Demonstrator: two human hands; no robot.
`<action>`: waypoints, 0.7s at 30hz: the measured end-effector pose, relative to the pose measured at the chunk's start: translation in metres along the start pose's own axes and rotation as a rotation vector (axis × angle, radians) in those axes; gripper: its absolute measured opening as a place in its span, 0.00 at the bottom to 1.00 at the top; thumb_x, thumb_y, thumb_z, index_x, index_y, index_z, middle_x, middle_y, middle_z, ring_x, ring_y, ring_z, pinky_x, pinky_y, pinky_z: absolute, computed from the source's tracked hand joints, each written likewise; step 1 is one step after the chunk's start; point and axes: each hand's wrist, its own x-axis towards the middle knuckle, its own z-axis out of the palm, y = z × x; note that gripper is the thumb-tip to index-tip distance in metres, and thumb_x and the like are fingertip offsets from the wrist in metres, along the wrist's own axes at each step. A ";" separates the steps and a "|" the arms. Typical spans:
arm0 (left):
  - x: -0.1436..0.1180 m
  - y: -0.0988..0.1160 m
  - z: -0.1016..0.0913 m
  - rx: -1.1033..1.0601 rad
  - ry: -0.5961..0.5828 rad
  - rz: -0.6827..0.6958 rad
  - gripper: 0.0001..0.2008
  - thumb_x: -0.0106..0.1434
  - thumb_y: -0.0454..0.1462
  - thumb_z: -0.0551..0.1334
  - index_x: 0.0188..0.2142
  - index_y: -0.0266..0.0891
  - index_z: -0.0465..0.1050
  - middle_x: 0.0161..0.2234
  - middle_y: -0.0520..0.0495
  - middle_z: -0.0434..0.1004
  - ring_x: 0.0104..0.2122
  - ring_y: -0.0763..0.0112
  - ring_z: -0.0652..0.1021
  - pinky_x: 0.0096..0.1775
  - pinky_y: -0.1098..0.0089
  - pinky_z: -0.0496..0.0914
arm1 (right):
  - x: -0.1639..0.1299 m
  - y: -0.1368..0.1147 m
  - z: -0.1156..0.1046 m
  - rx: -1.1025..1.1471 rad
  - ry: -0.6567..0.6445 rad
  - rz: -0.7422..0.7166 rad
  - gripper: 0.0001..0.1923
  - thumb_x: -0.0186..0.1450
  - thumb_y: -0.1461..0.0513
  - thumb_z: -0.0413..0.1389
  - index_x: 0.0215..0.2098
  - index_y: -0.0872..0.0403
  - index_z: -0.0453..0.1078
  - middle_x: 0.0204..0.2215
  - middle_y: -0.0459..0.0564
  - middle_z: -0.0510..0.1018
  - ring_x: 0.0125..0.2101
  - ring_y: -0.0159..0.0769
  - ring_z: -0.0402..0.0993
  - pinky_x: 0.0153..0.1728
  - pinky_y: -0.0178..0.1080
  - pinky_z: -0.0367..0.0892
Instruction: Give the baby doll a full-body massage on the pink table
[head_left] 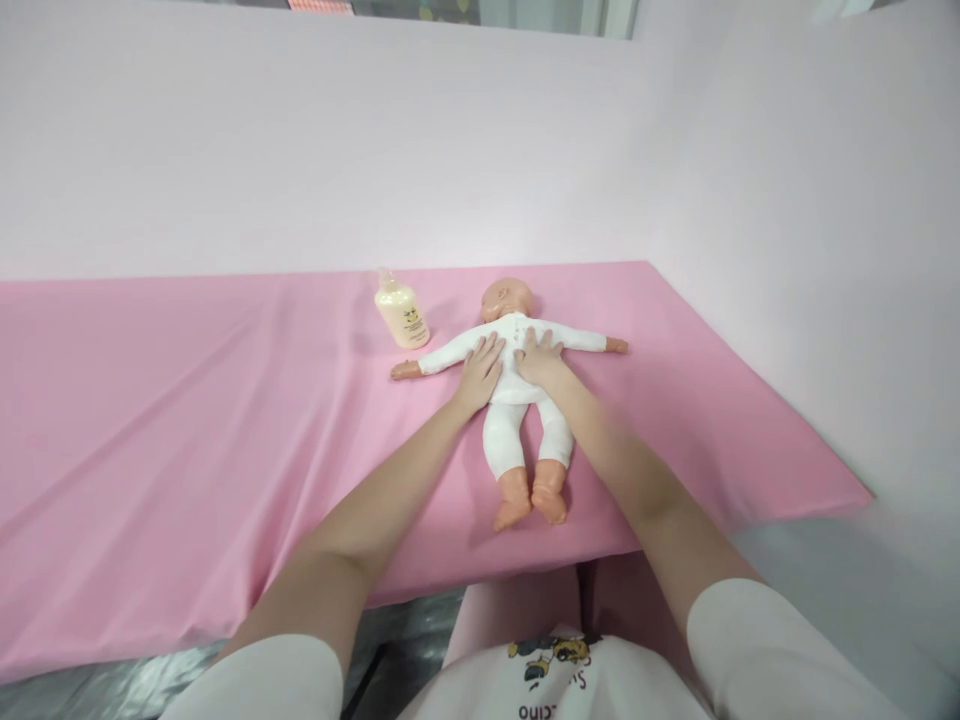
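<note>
A baby doll in a white suit lies on the pink-covered table, its arms stretched out sideways and its bare feet toward me. The doll's head is turned to the left. My left hand rests flat on the left side of its torso, fingers extended. On the right side of the torso lies my right hand, its fingers spread over the upper chest. Neither hand grips anything. Just beyond the doll's left-lying arm stands a pump bottle with pale yellow contents and a printed label.
The pink cover hangs in folds at the front left, and the table's front edge is close to my body. A white wall rises behind the table, and another wall borders it on the right.
</note>
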 end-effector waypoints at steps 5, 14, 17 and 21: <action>0.004 -0.013 0.006 -0.059 0.040 0.007 0.27 0.74 0.42 0.50 0.70 0.45 0.61 0.74 0.43 0.51 0.75 0.51 0.50 0.71 0.41 0.45 | -0.021 -0.027 -0.005 0.003 -0.089 0.190 0.37 0.77 0.52 0.41 0.78 0.53 0.32 0.76 0.70 0.33 0.74 0.69 0.35 0.61 0.83 0.41; 0.011 -0.039 0.014 -0.200 0.115 -0.027 0.29 0.75 0.46 0.48 0.71 0.40 0.60 0.74 0.39 0.50 0.75 0.56 0.50 0.73 0.48 0.41 | -0.039 -0.045 0.015 -0.190 -0.031 -0.033 0.35 0.77 0.58 0.42 0.77 0.58 0.38 0.75 0.71 0.34 0.75 0.66 0.33 0.66 0.76 0.34; 0.011 -0.039 0.013 -0.221 0.111 -0.024 0.28 0.76 0.45 0.46 0.70 0.38 0.60 0.74 0.39 0.51 0.75 0.59 0.51 0.74 0.49 0.42 | -0.035 -0.035 0.013 -0.251 -0.014 -0.287 0.35 0.75 0.59 0.44 0.77 0.62 0.41 0.75 0.68 0.33 0.75 0.65 0.31 0.69 0.71 0.36; 0.009 -0.027 0.011 -0.242 0.120 -0.067 0.28 0.76 0.43 0.45 0.71 0.40 0.58 0.74 0.42 0.52 0.74 0.63 0.53 0.74 0.52 0.42 | -0.011 -0.013 0.006 -0.206 -0.005 -0.536 0.37 0.73 0.57 0.48 0.77 0.55 0.44 0.77 0.57 0.40 0.76 0.58 0.32 0.70 0.68 0.35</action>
